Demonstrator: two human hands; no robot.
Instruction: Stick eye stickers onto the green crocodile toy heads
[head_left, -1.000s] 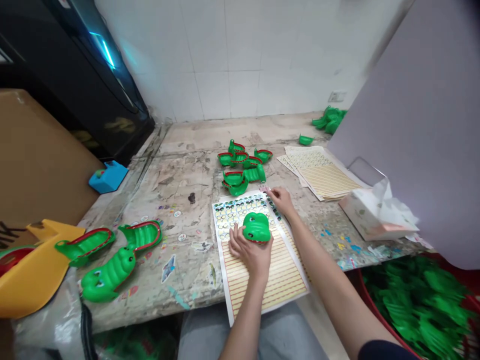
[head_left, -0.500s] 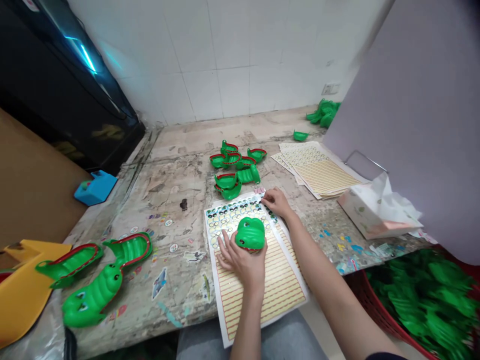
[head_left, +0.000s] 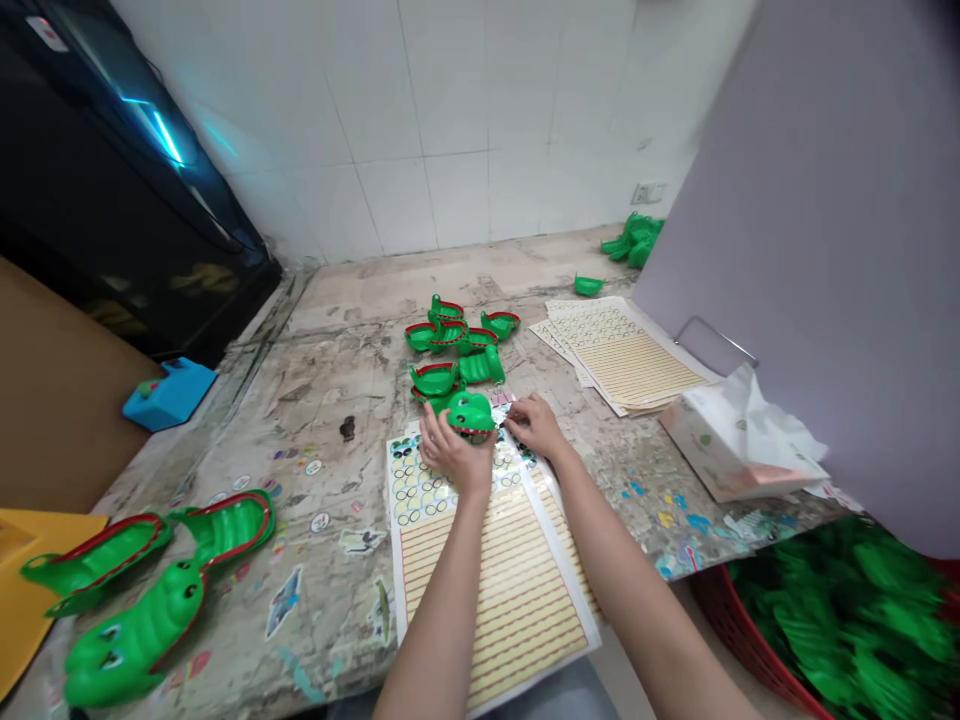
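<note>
My left hand point(head_left: 457, 455) is wrapped round a green plastic crocodile head point(head_left: 471, 410) with eyes and a red-edged mouth. It holds the head above the top part of a sticker sheet point(head_left: 495, 580), which has rows of round eye stickers and yellow strips with red lines. My right hand point(head_left: 534, 425) is beside the head, thumb and fingers pinched together at the sheet's upper right edge. What lies between those fingertips is too small to make out. Just behind, several green crocodile jaw pieces point(head_left: 480, 367) with red rims are grouped on the table.
More crocodile pieces point(head_left: 139, 630) lie at the left, by a yellow container point(head_left: 37, 560) and a blue one point(head_left: 171, 392). To the right are stacked sticker sheets point(head_left: 630, 365) and a tissue box point(head_left: 720, 440). A red basket point(head_left: 750, 630) of green parts stands below the table edge.
My left hand has carried the crocodile head forward and up the sheet, close to my right hand. My right hand stays pinched near the sheet's top edge. The camera view has shifted slightly.
</note>
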